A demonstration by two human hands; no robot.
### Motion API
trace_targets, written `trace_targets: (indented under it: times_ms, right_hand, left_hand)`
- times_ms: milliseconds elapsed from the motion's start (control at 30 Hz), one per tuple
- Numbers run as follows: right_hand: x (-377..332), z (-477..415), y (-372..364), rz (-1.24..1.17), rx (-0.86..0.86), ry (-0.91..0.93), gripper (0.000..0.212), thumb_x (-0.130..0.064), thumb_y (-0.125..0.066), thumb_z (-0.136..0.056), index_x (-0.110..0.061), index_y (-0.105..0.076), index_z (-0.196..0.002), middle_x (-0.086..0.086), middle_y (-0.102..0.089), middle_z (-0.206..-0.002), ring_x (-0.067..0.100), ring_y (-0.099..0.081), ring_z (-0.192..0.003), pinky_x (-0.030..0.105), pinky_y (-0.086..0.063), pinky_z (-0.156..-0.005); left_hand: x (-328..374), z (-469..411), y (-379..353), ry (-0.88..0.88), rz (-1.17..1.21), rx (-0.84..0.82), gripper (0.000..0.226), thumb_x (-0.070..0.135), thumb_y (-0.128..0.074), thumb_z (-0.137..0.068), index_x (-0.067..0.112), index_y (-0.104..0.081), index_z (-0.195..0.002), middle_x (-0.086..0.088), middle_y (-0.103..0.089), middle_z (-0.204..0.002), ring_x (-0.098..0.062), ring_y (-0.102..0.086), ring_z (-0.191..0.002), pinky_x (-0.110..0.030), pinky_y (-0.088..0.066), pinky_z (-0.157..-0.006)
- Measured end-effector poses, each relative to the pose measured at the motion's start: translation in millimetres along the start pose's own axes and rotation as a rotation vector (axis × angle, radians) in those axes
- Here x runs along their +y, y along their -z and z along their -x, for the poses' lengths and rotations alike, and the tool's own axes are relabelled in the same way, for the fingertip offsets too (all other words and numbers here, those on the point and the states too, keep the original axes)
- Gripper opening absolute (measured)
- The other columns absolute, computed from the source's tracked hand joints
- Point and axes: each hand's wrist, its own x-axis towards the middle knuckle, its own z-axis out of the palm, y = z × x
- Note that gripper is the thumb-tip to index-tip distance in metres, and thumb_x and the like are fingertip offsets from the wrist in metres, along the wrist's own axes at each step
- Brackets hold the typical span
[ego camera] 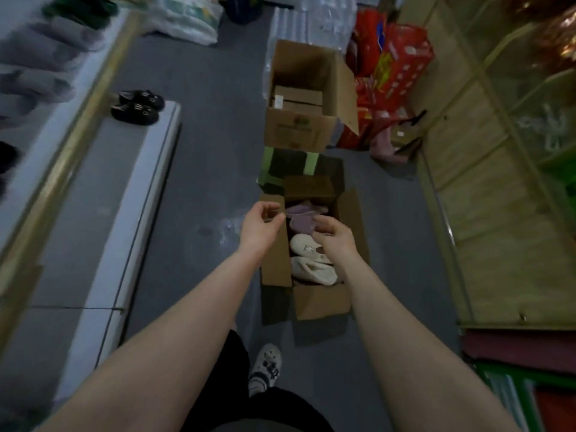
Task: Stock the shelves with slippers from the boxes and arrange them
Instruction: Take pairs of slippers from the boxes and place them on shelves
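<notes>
An open cardboard box (321, 299) stands on the grey floor in front of me. Inside lie purple slippers (301, 217) at the far end and cream slippers (311, 260) nearer to me. My left hand (260, 227) hovers over the box's left flap, fingers loosely curled and holding nothing. Over the box's right side, my right hand (336, 236) reaches above the slippers with relaxed fingers, also holding nothing. A pair of black slippers (138, 106) sits on the low white shelf (149, 182) at the left. Blurred slippers line the upper shelf (37, 73) at the far left.
A second open cardboard box (299, 129) with smaller boxes inside stands farther along the aisle. Red packages (396, 70) and a pink bag (389, 145) lie to its right. A wooden shelving unit (483, 182) runs along the right. My foot in a white clog (266, 367) is below.
</notes>
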Motion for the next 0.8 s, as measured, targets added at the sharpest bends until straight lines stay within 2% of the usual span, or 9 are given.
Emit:
trace_targets:
  times_ms: [100,200,267,400,467,533,633,733,800]
  right_hand:
    - [21,-26,14,-0.074,0.028,-0.109,0.041,-0.003,-0.061,-0.093,-0.021,-0.062,-0.13,0.003,-0.064,-0.113,0.019,-0.062,-0.101,0.028,-0.053,-0.075]
    - [38,-57,25,-0.1,0.079,-0.174,0.037,0.0,-0.061,-0.091,-0.017,-0.066,-0.123,0.0,-0.062,-0.099,0.02,-0.06,-0.098,0.034,-0.054,-0.083]
    - [49,-78,29,-0.132,0.111,-0.254,0.034,0.001,-0.061,-0.091,-0.017,-0.067,-0.119,0.003,-0.062,-0.098,0.022,-0.061,-0.097,0.041,-0.053,-0.091]
    - [73,-116,29,-0.257,0.144,-0.408,0.032,0.002,-0.059,-0.092,-0.02,-0.065,-0.115,0.009,-0.06,-0.103,0.023,-0.059,-0.098,0.036,-0.055,-0.083]
    - [88,-137,26,-0.333,0.171,-0.471,0.033,0.001,-0.058,-0.092,-0.019,-0.063,-0.118,0.011,-0.059,-0.111,0.023,-0.06,-0.103,0.031,-0.057,-0.078]
    - [106,-156,21,-0.391,0.198,-0.534,0.036,0.0,-0.058,-0.092,-0.024,-0.06,-0.119,0.009,-0.061,-0.117,0.026,-0.061,-0.108,0.035,-0.057,-0.084]
    - [133,-185,14,-0.416,0.23,-0.61,0.044,0.001,-0.057,-0.091,-0.031,-0.051,-0.121,0.001,-0.063,-0.106,0.026,-0.061,-0.109,0.044,-0.053,-0.096]
    - [168,-209,8,-0.416,0.247,-0.673,0.048,0.004,-0.06,-0.089,-0.018,-0.052,-0.13,0.004,-0.062,-0.101,0.023,-0.061,-0.104,0.044,-0.051,-0.099]
    - [191,-224,3,-0.478,0.24,-0.713,0.048,0.009,-0.056,-0.091,-0.008,-0.048,-0.136,0.006,-0.06,-0.091,0.019,-0.06,-0.088,0.032,-0.055,-0.085]
  left_hand:
    - [-7,-32,-24,0.032,-0.071,-0.067,0.023,0.021,-0.063,-0.092,0.019,-0.06,-0.115,0.002,-0.063,-0.106,-0.017,-0.061,-0.102,-0.04,-0.053,-0.094]
    - [-15,-71,-46,0.047,-0.128,-0.145,0.021,0.019,-0.061,-0.093,0.019,-0.059,-0.114,0.004,-0.061,-0.102,-0.016,-0.06,-0.101,-0.036,-0.053,-0.091]
    - [-19,-98,-61,0.071,-0.177,-0.208,0.023,0.017,-0.06,-0.094,0.018,-0.059,-0.117,0.006,-0.06,-0.105,-0.013,-0.057,-0.101,-0.022,-0.05,-0.081]
    - [-36,-149,-87,0.106,-0.294,-0.298,0.024,0.017,-0.06,-0.094,0.02,-0.06,-0.118,0.008,-0.061,-0.109,-0.005,-0.055,-0.098,-0.009,-0.039,-0.066]
    - [-50,-173,-99,0.142,-0.336,-0.34,0.024,0.018,-0.061,-0.094,0.021,-0.061,-0.117,0.008,-0.062,-0.108,-0.006,-0.056,-0.097,-0.008,-0.039,-0.067]
    - [-67,-194,-111,0.181,-0.374,-0.385,0.024,0.018,-0.061,-0.093,0.021,-0.061,-0.117,0.008,-0.062,-0.107,-0.006,-0.057,-0.097,-0.008,-0.039,-0.069]
    - [-98,-224,-129,0.235,-0.419,-0.442,0.026,0.016,-0.063,-0.092,0.02,-0.061,-0.118,0.005,-0.063,-0.109,-0.01,-0.059,-0.102,-0.015,-0.042,-0.08]
    - [-133,-250,-146,0.273,-0.489,-0.481,0.03,0.016,-0.063,-0.092,0.018,-0.061,-0.122,0.0,-0.064,-0.114,-0.013,-0.059,-0.106,-0.022,-0.042,-0.087]
    - [-157,-265,-158,0.286,-0.533,-0.502,0.034,0.016,-0.063,-0.092,0.017,-0.059,-0.126,-0.003,-0.064,-0.12,-0.018,-0.059,-0.112,-0.025,-0.043,-0.09]
